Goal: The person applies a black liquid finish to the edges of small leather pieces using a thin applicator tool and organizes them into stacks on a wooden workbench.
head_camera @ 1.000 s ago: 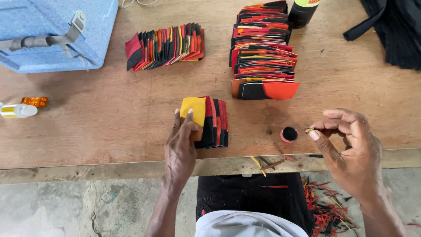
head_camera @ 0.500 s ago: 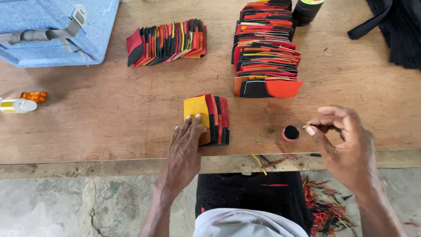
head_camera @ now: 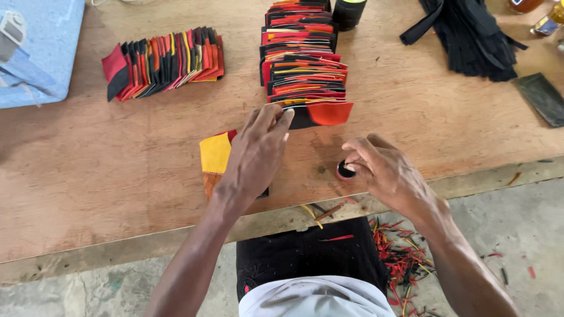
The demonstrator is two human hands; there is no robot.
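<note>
Scraps (head_camera: pixel 405 258): thin red and yellow offcuts, on the floor below the table's near edge.
Right hand (head_camera: pixel 385 173): fingers pinched narrow at a small round red pot (head_camera: pixel 345 171) near the near edge; any tool held cannot be told.
Left hand (head_camera: pixel 255 155): fingers extended, flat over a small stack (head_camera: pixel 216 155) of yellow, red and black pieces, probably pinning it.
Table (head_camera: pixel 106 176): bare worn wood.
Row (head_camera: pixel 302 58): overlapped flat pieces, running toward the far edge.
Fan (head_camera: pixel 164 58): similar pieces, far left.
Straps (head_camera: pixel 470 35): black bundle, far right corner.
</note>
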